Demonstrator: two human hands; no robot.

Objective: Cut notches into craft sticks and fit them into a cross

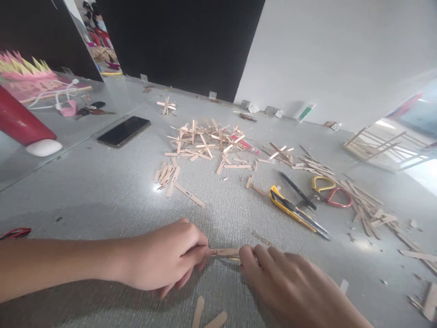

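Note:
Between my hands, close to the tabletop, lies a wooden craft stick (225, 251) with dark marks near its left end. My left hand (174, 255) pinches that end between thumb and fingers. Curled fingers of my right hand (273, 269) cover the stick's other end. A thin yellowish sliver (235, 259) shows just below the stick, partly under the right fingers. Two loose craft sticks (198, 312) lie on the table nearer to me. Beyond the right hand rests a yellow box cutter (297, 212), its blade pointing right.
A pile of craft sticks (211, 139) spreads over the middle of the grey table (112, 196). To the right are scissors (329, 193), a black pen (298, 190) and more sticks (368, 205). A phone (124, 131) and a red bottle (22, 118) are at left.

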